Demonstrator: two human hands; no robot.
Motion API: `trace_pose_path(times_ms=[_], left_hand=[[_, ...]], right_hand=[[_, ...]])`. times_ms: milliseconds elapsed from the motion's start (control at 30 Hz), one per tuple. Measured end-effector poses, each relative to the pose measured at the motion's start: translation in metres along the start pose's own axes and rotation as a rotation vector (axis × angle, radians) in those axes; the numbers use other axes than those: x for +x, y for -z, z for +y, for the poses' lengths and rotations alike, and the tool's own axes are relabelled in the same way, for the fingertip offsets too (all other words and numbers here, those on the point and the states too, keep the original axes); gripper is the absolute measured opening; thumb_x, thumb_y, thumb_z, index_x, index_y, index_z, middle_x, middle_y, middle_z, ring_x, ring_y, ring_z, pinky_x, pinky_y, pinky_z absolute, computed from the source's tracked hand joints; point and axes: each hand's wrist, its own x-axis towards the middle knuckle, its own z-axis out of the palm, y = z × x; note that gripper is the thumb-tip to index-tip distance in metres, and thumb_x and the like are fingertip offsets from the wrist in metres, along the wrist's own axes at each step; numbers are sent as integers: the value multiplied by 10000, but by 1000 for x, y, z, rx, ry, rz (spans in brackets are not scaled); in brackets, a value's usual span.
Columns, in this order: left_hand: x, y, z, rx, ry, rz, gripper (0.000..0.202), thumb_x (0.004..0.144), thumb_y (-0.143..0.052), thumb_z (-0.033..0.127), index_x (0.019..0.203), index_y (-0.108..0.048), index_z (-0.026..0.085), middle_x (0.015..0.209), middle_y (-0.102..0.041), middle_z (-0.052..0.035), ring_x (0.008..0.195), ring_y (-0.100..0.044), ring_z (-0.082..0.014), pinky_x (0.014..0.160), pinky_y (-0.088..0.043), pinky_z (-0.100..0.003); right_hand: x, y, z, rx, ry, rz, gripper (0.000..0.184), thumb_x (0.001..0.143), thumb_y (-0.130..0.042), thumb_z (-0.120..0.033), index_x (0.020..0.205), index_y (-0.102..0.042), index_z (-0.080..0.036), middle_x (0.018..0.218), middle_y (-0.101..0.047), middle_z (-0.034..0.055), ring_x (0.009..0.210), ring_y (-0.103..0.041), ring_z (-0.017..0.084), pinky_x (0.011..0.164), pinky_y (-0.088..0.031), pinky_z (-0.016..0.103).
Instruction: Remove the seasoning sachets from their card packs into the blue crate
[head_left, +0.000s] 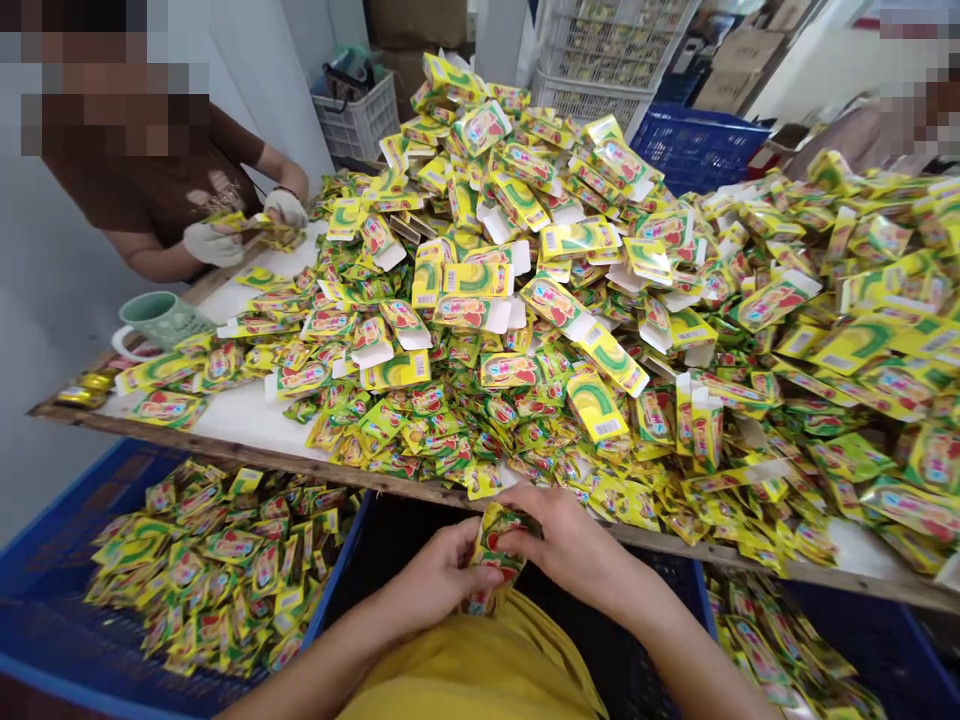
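Close to my body, just below the table's front edge, both my hands meet around a small yellow candy packet (501,522) with green and red print. My left hand (442,570) grips it from the left side, thumb across its lower part. From the right, my right hand (559,540) pinches its upper part between thumb and fingers. My fingers hide much of it, so I cannot tell whether a box is beneath. Beyond my hands, small sachets (420,425) lie along the table's front, below a tall heap of yellow boxes (517,200), several with white flaps open.
A blue crate (337,590) full of filled packs stands low at left; another holds packs (765,640) at lower right. A green mug (161,318) is near the wooden table edge (247,452). Across the left corner, a person's gloved hands (214,243) hold packs.
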Motion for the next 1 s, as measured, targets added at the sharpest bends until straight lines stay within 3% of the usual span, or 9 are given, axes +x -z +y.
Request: trace_pose_path(times_ms=[133,367,467,533,633,700,800,900,1000], left_hand=[[-5,5,-4,-8,-9,42,382,722,-719,272,1063,-602,143,955,-613,-40,930,-547,-201,866,-405,-304],[-5,6,-16,23,0,116,363,757,-697,303,1082,-614,163,970,-630,-41,972,-557,-219,896,-421,-324],[-5,7,-15,33,-18,126,385,772,-687,303,1124,-615,165,1015,-640,-51,990,-560,-225,906,-427,-331],[-5,7,-13,29,-8,129,410,762,-702,307,1137,-619,164,1043,-651,-59,1001,-566,-231,911,-431,-332],[-7,6,-11,6,6,116,440,751,-724,324,1151,-630,165,1086,-663,-69,1032,-568,-241,944,-417,-339],[-8,5,-9,-65,1,143,405,800,-677,362,1152,-637,165,1110,-662,-76,1060,-566,-237,976,-397,-341],[-9,5,-3,-333,34,166,365,896,-538,407,1122,-652,144,1052,-679,-98,1003,-604,-220,949,-419,-350],[-8,7,1,-506,146,106,264,828,-627,273,1023,-680,103,921,-695,-107,864,-642,-203,850,-467,-331],[-5,11,3,-517,203,172,210,664,-711,118,873,-697,107,837,-695,-73,777,-640,-170,776,-478,-277]], right_hand=[[1,-16,2,23,80,80,334,820,-572,-60,1101,-636,-228,1019,-639,42,925,-602,171,794,-451,251],[-4,-17,8,125,63,33,254,835,-567,-77,1000,-681,-234,885,-668,11,831,-615,161,757,-463,259],[-5,-20,10,75,83,146,128,854,-605,-165,876,-718,-222,923,-648,45,900,-583,190,814,-458,312],[-7,-26,11,36,144,117,166,859,-629,-257,729,-724,-219,1017,-621,65,1007,-536,218,886,-434,357],[-10,-37,15,129,168,48,215,863,-622,-369,740,-736,-235,1092,-605,70,1060,-507,231,922,-425,380],[-12,-44,21,304,83,168,249,886,-577,-409,826,-735,-226,1028,-620,85,979,-548,216,858,-463,357],[-15,-56,29,723,-214,350,289,842,-614,-459,957,-675,-201,784,-602,43,648,-562,143,538,-470,245],[-15,-69,28,1044,-418,224,353,720,-735,-459,935,-628,-200,671,-549,-28,419,-436,59,351,-323,169],[-12,-76,25,1080,-451,164,348,661,-781,-433,885,-667,-191,646,-556,-37,361,-394,30,323,-295,155]])
